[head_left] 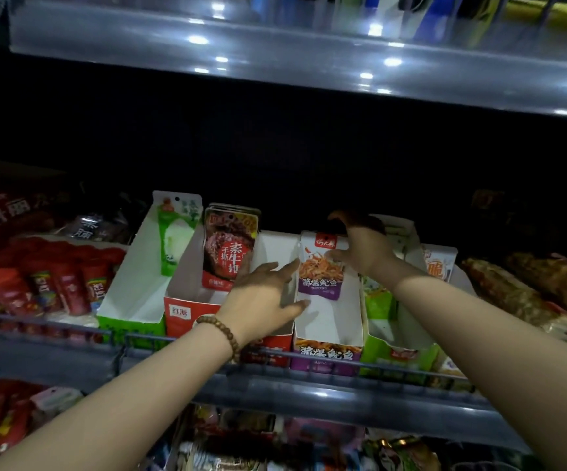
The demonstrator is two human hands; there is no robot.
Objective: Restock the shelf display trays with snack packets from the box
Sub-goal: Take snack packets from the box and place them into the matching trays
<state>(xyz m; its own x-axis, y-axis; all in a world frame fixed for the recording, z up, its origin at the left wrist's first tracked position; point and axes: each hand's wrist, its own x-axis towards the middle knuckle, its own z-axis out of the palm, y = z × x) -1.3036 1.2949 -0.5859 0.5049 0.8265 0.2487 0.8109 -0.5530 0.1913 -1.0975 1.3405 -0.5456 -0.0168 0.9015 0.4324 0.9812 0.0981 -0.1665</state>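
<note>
A white and purple snack packet (320, 266) stands upright at the back of a white display tray with a purple front (328, 326). My right hand (360, 244) grips the top right of this packet, thumb on its front and fingers curled over its top edge. My left hand (265, 294), with a bead bracelet on the wrist, lies open with straight fingers against the tray's left wall and the packet's left edge. To the left stands a red tray (187, 311) with dark red packets (229, 248). The supply box is not in view.
A green tray (132, 304) with a green packet (175, 232) stands further left, beside red packets (47, 287). Green and orange trays (408, 338) sit to the right, then brown snack bags (530, 294). A wire rail (309, 356) fronts the shelf; another shelf (275, 62) hangs overhead.
</note>
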